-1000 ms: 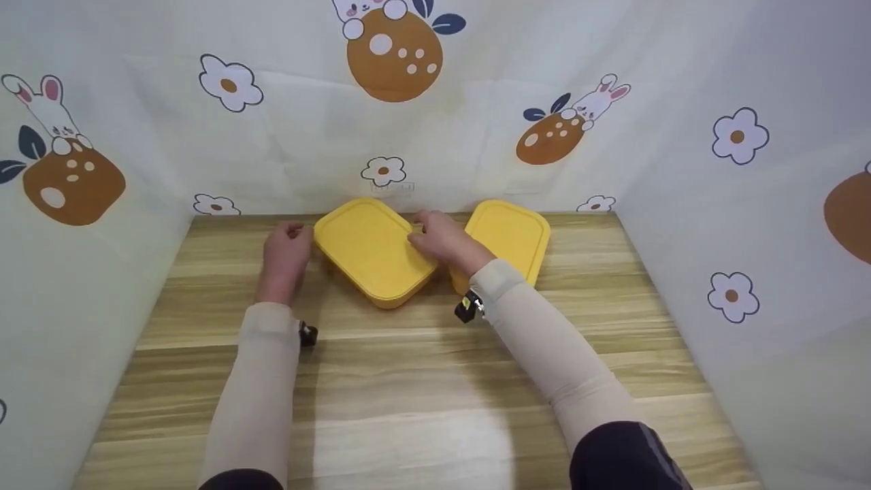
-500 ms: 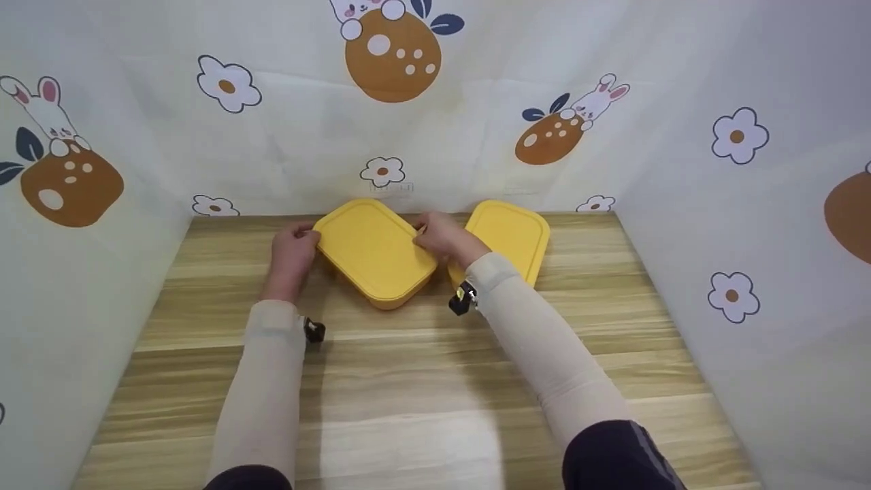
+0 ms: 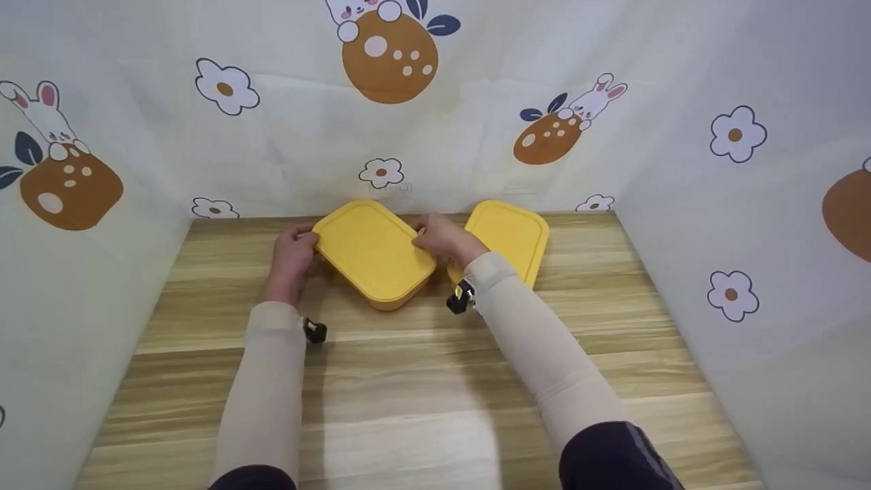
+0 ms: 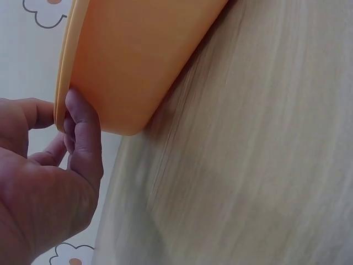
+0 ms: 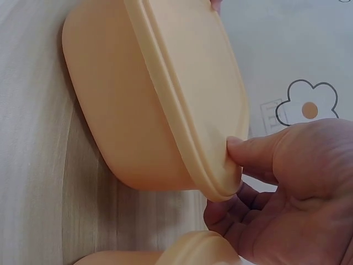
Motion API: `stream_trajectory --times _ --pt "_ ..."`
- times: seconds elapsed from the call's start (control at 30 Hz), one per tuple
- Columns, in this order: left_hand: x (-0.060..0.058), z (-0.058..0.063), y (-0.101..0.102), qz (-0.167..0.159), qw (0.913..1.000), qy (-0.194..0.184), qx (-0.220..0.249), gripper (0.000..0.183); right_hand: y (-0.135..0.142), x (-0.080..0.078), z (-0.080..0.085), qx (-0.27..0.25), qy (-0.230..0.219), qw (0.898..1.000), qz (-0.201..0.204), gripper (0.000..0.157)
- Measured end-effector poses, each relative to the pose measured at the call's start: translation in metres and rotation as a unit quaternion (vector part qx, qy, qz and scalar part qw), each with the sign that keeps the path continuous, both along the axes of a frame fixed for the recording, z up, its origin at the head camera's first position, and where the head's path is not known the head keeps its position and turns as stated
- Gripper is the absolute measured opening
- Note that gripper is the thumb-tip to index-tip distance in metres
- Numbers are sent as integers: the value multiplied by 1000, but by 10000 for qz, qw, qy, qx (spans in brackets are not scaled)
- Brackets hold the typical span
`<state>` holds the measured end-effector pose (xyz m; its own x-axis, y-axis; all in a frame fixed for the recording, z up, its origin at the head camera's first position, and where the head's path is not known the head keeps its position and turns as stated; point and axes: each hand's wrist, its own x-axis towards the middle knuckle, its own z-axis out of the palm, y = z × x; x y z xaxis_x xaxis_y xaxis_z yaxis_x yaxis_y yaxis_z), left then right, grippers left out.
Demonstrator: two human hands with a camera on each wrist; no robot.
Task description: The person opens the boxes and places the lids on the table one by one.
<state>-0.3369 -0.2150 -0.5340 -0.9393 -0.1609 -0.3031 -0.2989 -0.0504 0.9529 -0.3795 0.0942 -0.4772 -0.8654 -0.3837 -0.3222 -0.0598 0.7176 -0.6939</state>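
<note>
A yellow lidded food container (image 3: 371, 252) sits askew on the wooden table near the back wall, its lid (image 5: 193, 72) fitted on top. At its left corner my left hand (image 3: 292, 257) pinches the lid's rim, thumb and fingers on either side of it in the left wrist view. My right hand (image 3: 449, 239) pinches the rim at the right side, thumb on top of the lid and fingers curled beneath. In the right wrist view, the container's orange-looking side wall (image 5: 110, 94) stands on the wood.
A second yellow lidded container (image 3: 514, 235) stands just right of the first, partly covered by my right hand and forearm. Cloth with printed rabbits and flowers (image 3: 381, 173) forms walls at the back (image 3: 286, 150) and both sides of the wooden table (image 3: 408, 381).
My left hand has moved right to the container's corner and pinched the lid's rim. My right hand has tightened on the opposite rim. Both containers have stayed in place.
</note>
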Motion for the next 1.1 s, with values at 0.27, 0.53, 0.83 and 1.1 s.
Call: stream_trajectory --times 0.27,0.53,0.83,1.1 --pt "0 5 3 79 9999 -42 101 49 0 2 0 5 -54 9998 -167 36" --pt "5 20 -2 62 9999 3 89 51 4 5 13 -143 379 9991 133 34" --pt "10 30 -7 10 9994 -87 321 48 6 12 17 -717 370 9967 88 31" --pt "14 34 -5 -165 9997 -33 153 49 12 21 7 -1141 453 9924 57 29"
